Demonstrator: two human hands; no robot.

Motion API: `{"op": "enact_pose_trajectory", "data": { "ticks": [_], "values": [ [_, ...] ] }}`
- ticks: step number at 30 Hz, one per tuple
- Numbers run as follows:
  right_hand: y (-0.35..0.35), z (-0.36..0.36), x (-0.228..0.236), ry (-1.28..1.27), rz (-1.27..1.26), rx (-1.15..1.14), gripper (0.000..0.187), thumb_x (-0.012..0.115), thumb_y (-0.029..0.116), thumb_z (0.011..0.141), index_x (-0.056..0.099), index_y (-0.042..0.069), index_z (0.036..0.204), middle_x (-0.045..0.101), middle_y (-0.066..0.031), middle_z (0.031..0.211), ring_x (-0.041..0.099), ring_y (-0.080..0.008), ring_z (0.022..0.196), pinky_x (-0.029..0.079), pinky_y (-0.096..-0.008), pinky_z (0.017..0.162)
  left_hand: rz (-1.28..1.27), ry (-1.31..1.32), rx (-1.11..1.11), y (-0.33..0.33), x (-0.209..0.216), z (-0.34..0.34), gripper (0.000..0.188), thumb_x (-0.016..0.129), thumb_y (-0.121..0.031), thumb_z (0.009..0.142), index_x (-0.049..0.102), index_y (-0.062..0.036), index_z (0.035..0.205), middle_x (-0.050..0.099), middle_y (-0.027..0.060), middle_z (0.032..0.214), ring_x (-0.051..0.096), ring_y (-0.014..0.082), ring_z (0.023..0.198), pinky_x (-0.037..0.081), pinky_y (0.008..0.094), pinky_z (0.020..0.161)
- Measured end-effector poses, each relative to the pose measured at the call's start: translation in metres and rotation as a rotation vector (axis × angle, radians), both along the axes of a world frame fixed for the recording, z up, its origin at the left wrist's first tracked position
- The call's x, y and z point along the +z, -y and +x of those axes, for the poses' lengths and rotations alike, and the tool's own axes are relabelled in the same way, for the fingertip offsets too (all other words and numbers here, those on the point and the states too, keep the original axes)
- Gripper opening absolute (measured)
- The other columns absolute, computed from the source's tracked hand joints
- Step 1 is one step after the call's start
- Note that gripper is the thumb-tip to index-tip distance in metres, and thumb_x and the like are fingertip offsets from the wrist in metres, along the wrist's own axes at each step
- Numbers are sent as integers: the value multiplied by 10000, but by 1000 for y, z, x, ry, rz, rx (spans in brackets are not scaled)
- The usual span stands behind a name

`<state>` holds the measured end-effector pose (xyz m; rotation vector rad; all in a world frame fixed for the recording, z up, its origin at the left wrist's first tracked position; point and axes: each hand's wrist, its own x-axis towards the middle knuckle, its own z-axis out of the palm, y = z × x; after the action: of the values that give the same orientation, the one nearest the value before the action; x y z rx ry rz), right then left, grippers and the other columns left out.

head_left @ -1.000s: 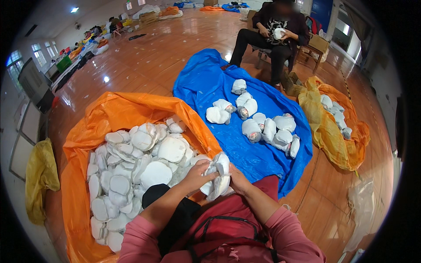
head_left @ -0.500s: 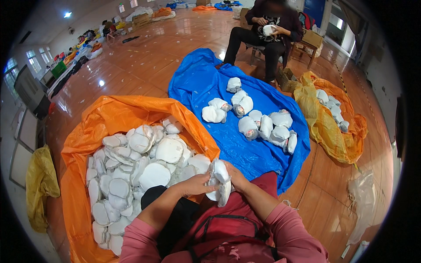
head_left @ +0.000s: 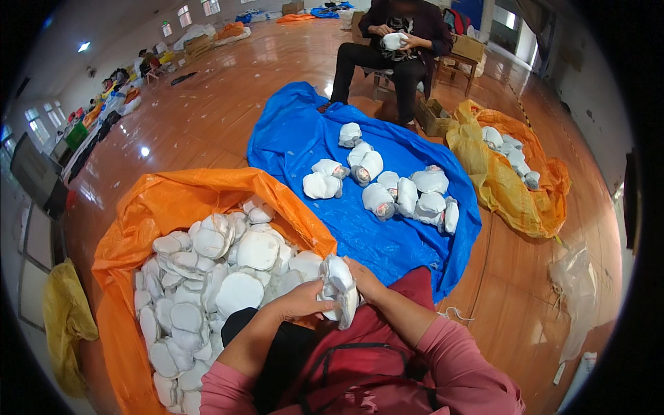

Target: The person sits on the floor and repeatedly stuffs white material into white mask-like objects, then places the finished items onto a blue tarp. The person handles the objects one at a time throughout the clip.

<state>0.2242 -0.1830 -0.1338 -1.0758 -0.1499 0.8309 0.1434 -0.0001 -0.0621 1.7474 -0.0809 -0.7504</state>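
Above my lap, both hands hold a small stack of white, rounded padded fabric pieces [head_left: 339, 282], turned edge-on. My left hand [head_left: 304, 299] grips it from the left, fingers partly under the lower edge. On the other side my right hand [head_left: 364, 280] presses against it, with most of its fingers hidden behind. A heap of similar white pads [head_left: 240, 294] fills an open orange sack [head_left: 149, 207] at my left. Beyond my hands lies a blue sheet [head_left: 287, 131], bearing several white bundles [head_left: 366, 166] with grey parts.
Across the blue sheet a seated person [head_left: 401, 48] holds a white pad [head_left: 394, 41]. A cardboard box [head_left: 434, 117] stands near their feet. To the right lie a yellow-orange sack [head_left: 498, 180] with white bundles and a clear plastic bag [head_left: 575, 290]. A yellow sack [head_left: 66, 318] sits far left.
The view has shifted, so the far floor, person and blue sheet appear farther left. Both hands keep their grip on the white pads, which have barely turned.
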Motion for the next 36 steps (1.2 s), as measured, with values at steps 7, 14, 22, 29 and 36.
{"op": "enact_pose_trajectory", "data": {
  "ticks": [7, 14, 22, 29, 36],
  "values": [
    [4, -2, -27, 52, 16, 15, 402, 394, 366, 1026, 557, 51, 1217, 636, -75, 1026, 611, -163, 889, 516, -309, 792, -220, -236, -123, 4, -10, 2, 435, 678, -250, 890, 526, -48, 1245, 620, 40, 1016, 603, 104, 835, 520, 245, 701],
    [5, 3, -8, 95, -44, -42, 384, 443, 346, 1018, 575, 35, 1200, 612, -24, 981, 554, -103, 834, 465, -247, 742, -234, -259, -160, 7, 5, 2, 533, 624, -419, 911, 511, -41, 1269, 573, 61, 1087, 590, 136, 923, 533, 284, 757],
    [9, -1, -13, 85, -57, 6, 409, 448, 366, 1011, 540, 59, 1264, 617, -34, 942, 572, -113, 806, 482, -266, 704, -162, -140, -277, 0, -18, 7, 442, 655, -298, 906, 538, -39, 1245, 587, 32, 1043, 591, 124, 889, 515, 282, 806],
    [6, 0, -3, 150, -142, -47, 430, 426, 368, 1020, 561, 35, 1257, 611, -61, 1057, 556, -127, 911, 465, -267, 810, -332, -266, -116, 2, -15, 1, 418, 663, -268, 904, 567, -14, 1222, 608, 32, 1070, 554, 109, 969, 480, 268, 840],
    [8, 0, -9, 275, -194, 29, 452, 429, 391, 1015, 560, 45, 1275, 611, -57, 1050, 547, -124, 901, 459, -262, 799, -190, -170, -299, 1, -19, 4, 468, 623, -337, 927, 545, 2, 1241, 606, 54, 1087, 542, 136, 984, 449, 281, 878]
  ]
}}
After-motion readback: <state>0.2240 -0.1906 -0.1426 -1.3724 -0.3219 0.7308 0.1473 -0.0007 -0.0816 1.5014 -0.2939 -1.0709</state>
